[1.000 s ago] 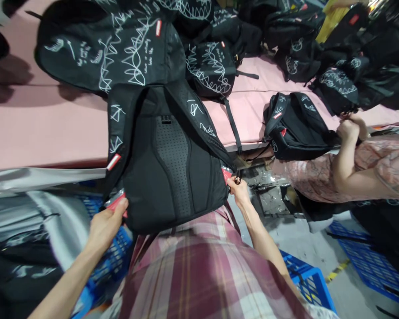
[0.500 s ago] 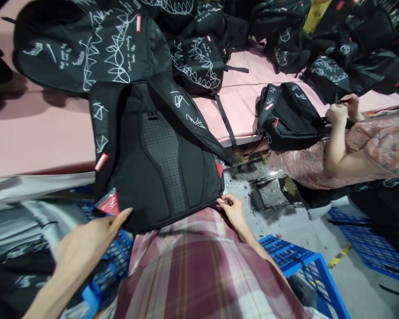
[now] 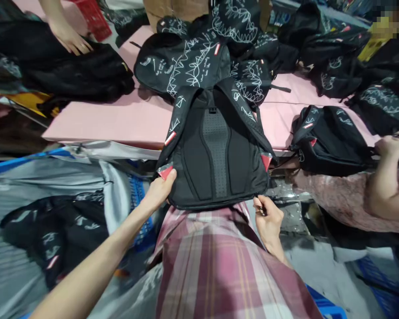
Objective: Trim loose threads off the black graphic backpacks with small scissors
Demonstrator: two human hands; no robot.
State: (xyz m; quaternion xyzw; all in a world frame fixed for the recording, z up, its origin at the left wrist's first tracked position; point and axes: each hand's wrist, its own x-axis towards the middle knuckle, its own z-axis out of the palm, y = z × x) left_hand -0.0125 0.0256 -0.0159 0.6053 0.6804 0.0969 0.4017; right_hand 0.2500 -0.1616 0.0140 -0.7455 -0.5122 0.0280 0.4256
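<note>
1. Head view, direction: the black fabric backpack with white line drawings on its straps [image 3: 197, 159] lies back panel up, its top pointing away from the wearer and its bottom edge against the plaid purple-and-white shirt [image 3: 213, 261]. Its long axis runs nearly straight forward, the upper end over the front edge of the flat pink tabletop [image 3: 113, 119].
2. Head view, counts: two shoulder straps [image 3: 182, 113], two red triangular tabs [image 3: 265, 161] at the lower sides, one red-and-white label [image 3: 170, 138] on the left strap.
3. Head view, grips: the left hand [image 3: 159, 188] has its grip closed on the lower left corner, thumb on top. The right hand [image 3: 269, 219] has a narrow grip, pinching a small dark object [image 3: 262, 210], too small to identify, at the lower right corner.
4. Head view, textures: a dotted, waisted strip [image 3: 216, 146] runs between two smooth, curved panels; clear, shiny plastic covers the tabs.
</note>
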